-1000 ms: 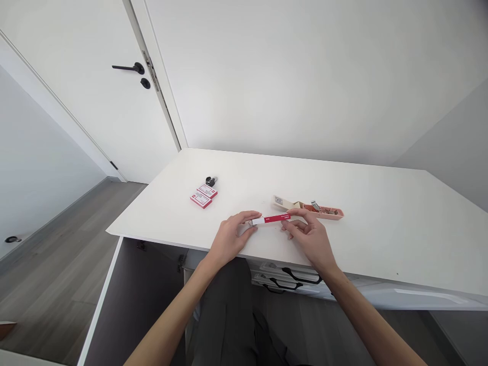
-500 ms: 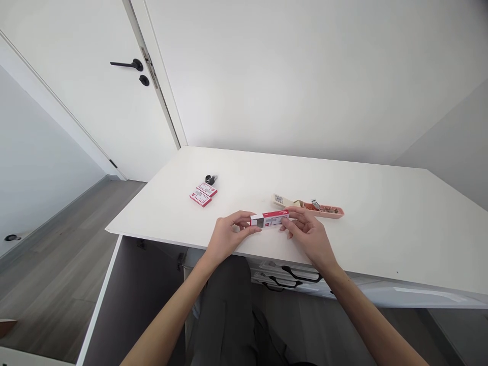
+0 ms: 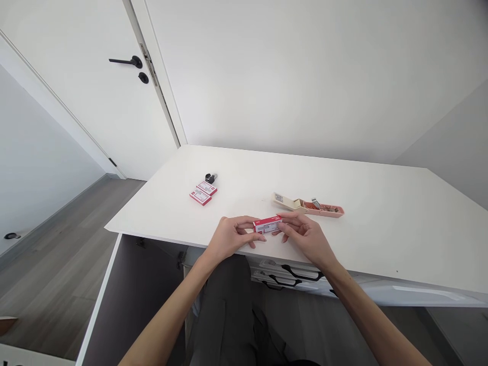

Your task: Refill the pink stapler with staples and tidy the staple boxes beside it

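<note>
Near the front of the white tabletop, a small red-and-white cardboard box [image 3: 267, 224] is held between my two hands. My left hand [image 3: 234, 234] grips its left end with thumb and fingers. On the right end, the fingers of my right hand [image 3: 301, 231] are closed, partly covering it. The box looks closed, its red sleeve running along it. Just beyond my right hand lies an open long case [image 3: 331, 211], with a pink tray and a cream lid. Reddish and metallic small items sit in it, too small to name.
Two similar red-and-white boxes [image 3: 200, 196] lie flat at the left of the tabletop [image 3: 381, 218]. Behind them is a small black and metal object [image 3: 210, 178]. Drawers with black handles [image 3: 301, 274] and an open cabinet door [image 3: 101, 300] are below the front edge.
The white inner tray that stuck out at the box's left end is now inside the red sleeve. My hands have come closer together and slightly lower.
</note>
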A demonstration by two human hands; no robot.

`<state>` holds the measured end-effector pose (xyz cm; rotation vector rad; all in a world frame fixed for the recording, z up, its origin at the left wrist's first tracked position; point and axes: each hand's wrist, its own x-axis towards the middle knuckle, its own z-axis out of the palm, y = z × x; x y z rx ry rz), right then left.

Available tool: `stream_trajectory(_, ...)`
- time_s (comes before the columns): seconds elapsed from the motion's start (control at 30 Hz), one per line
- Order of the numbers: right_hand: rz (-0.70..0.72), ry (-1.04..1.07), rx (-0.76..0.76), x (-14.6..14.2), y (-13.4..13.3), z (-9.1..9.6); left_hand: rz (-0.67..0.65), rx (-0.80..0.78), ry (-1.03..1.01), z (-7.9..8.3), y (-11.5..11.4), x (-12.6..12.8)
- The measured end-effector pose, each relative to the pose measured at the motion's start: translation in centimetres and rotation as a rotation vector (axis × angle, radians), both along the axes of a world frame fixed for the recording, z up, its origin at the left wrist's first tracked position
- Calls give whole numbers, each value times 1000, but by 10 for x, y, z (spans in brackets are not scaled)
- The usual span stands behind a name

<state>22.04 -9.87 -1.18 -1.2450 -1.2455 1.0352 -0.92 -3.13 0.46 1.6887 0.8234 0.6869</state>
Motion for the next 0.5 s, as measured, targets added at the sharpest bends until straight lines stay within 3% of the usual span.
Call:
stream_trajectory(0.17,7,-20,-11,0,-1,5,-50,-30,12,2,-1,-1)
stream_trajectory(0.5,75,-24,-6,3,0,3,-28,3,118,7,-1,-2)
